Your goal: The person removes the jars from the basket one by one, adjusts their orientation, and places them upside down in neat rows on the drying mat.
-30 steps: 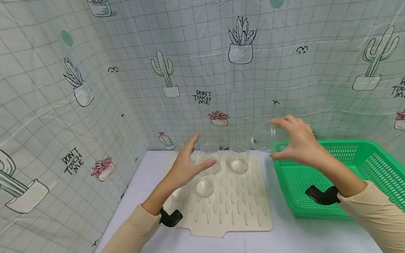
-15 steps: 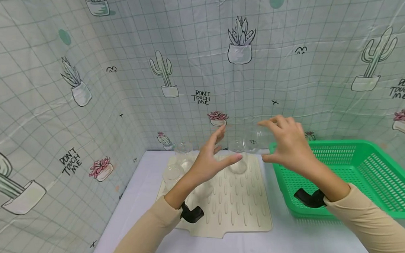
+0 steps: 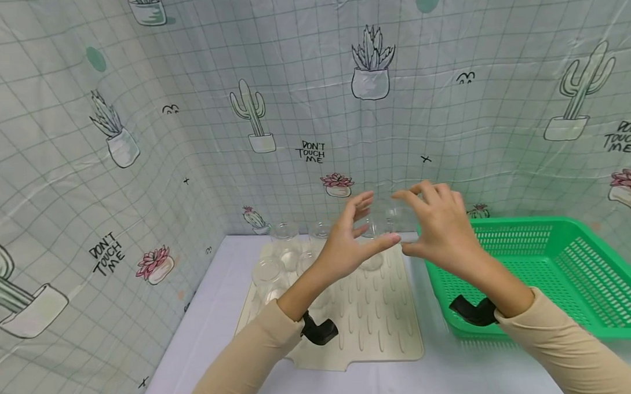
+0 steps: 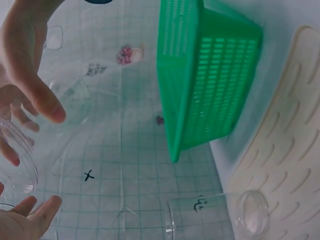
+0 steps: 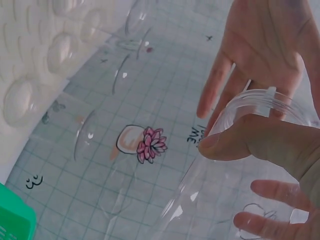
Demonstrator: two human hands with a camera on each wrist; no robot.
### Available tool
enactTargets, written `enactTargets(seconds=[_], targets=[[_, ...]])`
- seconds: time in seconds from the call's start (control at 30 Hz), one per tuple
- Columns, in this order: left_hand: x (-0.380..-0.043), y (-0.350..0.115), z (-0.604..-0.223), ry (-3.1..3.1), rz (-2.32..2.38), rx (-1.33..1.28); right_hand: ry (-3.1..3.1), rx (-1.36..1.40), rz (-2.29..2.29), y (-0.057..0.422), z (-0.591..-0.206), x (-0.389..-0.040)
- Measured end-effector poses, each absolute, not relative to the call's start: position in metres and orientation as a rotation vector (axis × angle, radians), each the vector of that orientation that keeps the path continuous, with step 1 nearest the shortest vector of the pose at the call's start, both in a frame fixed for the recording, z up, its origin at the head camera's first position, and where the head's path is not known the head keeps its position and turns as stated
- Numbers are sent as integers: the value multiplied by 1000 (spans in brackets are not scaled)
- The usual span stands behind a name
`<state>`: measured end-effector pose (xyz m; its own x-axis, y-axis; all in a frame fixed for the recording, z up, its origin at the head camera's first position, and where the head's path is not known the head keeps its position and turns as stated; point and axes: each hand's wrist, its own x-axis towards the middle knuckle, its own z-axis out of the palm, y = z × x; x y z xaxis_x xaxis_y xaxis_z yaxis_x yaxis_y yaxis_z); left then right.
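Note:
My right hand (image 3: 444, 224) holds a clear jar (image 5: 202, 192) in the air above the back right of a cream ridged mat (image 3: 375, 340). In the right wrist view the thumb lies across the jar just below its ringed rim, with fingers on the far side. My left hand (image 3: 343, 242) is spread close to the jar's other end, palm toward it, and looks apart from it. On the mat several more clear jars stand, among them a front left jar (image 3: 268, 274) and a back jar (image 4: 251, 214). My left forearm and hand hide part of them.
A green perforated basket (image 3: 539, 328) stands on the white tablecloth (image 3: 209, 287) to the right of the mat. A gridded curtain (image 3: 290, 59) with cactus drawings hangs close behind and along the left side.
My left hand has moved right, toward the held jar. My right hand has carried the jar a little left, away from the basket and over the mat's edge, bringing both hands close together.

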<state>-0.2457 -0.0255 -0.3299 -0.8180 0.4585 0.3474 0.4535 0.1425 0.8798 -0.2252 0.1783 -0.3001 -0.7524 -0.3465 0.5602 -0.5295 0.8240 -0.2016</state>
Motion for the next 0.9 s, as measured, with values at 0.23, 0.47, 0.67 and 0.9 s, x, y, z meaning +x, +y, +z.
enactTargets(seconds=[0.23, 0.47, 0.67, 0.9], targets=[[-244, -19, -329, 2421, 1828, 933, -2484, 654, 433, 174, -301, -226], [-243, -17, -331, 2425, 1833, 904, -2477, 664, 403, 170, -303, -225], [-243, -16, -333, 2380, 1856, 878, -2465, 672, 384, 169, -305, -224], [-244, -16, -334, 2340, 1871, 888, -2462, 687, 375, 171, -307, -222]])
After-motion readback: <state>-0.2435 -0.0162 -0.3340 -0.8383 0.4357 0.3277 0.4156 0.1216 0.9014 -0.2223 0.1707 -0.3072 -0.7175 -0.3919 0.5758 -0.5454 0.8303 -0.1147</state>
